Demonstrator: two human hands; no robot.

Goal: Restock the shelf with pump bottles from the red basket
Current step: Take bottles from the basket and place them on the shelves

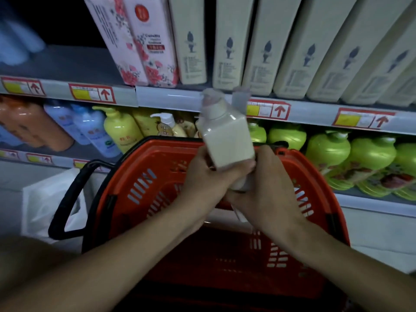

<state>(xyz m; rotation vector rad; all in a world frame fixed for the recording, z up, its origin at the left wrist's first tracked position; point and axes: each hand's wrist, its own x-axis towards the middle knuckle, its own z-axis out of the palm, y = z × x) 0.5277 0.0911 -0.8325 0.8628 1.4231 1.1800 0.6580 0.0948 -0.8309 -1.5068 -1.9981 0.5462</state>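
Two hands meet at the centre of the frame, both closed round the lower half of one cream pump bottle [226, 136]. I see my left hand [203, 176] wrapping its near-left side and my right hand [270, 183] gripping its base from the right — each grip is curled tight on the bottle, nothing else held. The bottle is raised above the red basket [144, 190], tilted slightly, its pump head level with the edge of the upper shelf [180, 99]. A second pump top seems to show just behind it, too blurred to be sure.

On that upper shelf, across the top of the frame, I count two pink floral boxes [144, 41] and at least six tall cream bottles [231, 46] in a row. Four red price tags [92, 93] with up arrows line its edge.

Below, on the lower shelf, stand yellow pump bottles [119, 129] left of centre, pale blue bottles [90, 129] further left, and roughly five green bottles [328, 152] at right. One black handle [67, 199] of the basket swings out to the left, over a white bag [45, 203].
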